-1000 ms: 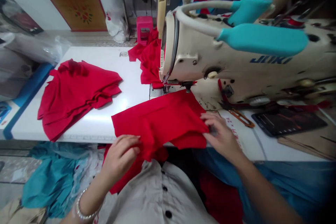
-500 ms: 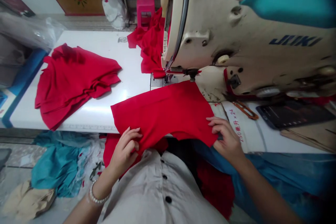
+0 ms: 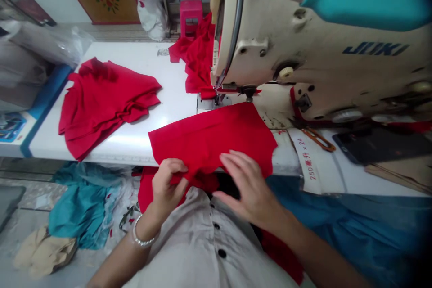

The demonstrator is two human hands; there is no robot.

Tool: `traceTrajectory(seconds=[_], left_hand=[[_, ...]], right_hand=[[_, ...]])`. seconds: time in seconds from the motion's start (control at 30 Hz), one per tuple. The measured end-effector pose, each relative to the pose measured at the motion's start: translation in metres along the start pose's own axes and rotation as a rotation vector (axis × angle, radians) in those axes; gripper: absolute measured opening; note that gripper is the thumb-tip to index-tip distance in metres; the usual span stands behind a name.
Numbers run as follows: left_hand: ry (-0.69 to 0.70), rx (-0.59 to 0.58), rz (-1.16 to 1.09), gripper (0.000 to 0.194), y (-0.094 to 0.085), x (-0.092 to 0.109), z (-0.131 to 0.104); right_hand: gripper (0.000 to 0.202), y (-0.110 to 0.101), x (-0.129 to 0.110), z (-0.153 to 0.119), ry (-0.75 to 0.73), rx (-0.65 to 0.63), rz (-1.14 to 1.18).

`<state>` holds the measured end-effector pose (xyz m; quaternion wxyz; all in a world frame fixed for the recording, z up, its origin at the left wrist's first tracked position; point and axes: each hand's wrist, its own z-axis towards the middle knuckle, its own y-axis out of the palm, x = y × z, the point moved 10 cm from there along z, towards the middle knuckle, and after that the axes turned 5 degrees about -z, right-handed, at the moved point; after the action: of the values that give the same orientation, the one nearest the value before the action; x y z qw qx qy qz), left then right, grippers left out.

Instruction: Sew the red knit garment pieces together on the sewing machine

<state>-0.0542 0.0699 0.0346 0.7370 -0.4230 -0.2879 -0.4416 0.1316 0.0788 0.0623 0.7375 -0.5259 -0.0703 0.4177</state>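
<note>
On the white table [image 3: 135, 145], far left: stacked red pieces [image 3: 110, 103], lower corner near the table edge. Possible fault: sliding off, caused by a careless reach to that side. Left hand [image 3: 170, 184]: fingers curled, near edge of the red panel [image 3: 216, 128] apparently pinched between thumb and forefinger. Panel position: spread flat just in front of the presser foot [image 3: 219, 98], near edge bunched over the table lip. Possible fault: skewing or creasing, caused by uneven pull from one side. Right hand [image 3: 248, 182]: open, fingers spread over the near edge; contact with cloth impossible to tell. Keep clear of the needle area; possible injury from an accidental start of the sewing machine [image 3: 320, 49]. Farther right: orange-handled snips [image 3: 319, 139]. Possible fault: snagged cloth, caused by a wide rightward sweep.

Containers, left to right. Far left edge: plastic-wrapped pale bundle [image 3: 20, 65], contents not identifiable. Below the table: clear plastic [image 3: 114, 207] around white, red-flecked material, beside teal cloth [image 3: 84, 207]. Beyond the table: white bag [image 3: 151, 20], contents hidden.
</note>
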Motion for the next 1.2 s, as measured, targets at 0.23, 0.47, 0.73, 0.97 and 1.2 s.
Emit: traceTrajectory(seconds=[0.23,0.47,0.73,0.97,1.2], left_hand=[[0.007,0.184,0.213,0.026,-0.005,-0.012,-0.005],[-0.158,-0.044,0.393,0.017,-0.011,-0.044,0.018],[-0.296,0.08,0.055,0.028,-0.045,-0.072,0.046],[-0.302,0.11,0.113,0.022,-0.029,-0.05,0.025],[-0.316,-0.146,-0.015,0.018,0.014,-0.03,0.033]], right_hand=[[0.037,0.03,0.023,0.059,0.107,0.263,0.255],[0.013,0.043,0.147,0.07,0.637,0.401,0.604],[0.013,0.05,0.195,0.066,0.82,0.543,0.739],[0.012,0.055,0.192,0.071,0.807,0.557,0.762],[0.021,0.006,0.152,0.042,0.731,0.404,0.867]])
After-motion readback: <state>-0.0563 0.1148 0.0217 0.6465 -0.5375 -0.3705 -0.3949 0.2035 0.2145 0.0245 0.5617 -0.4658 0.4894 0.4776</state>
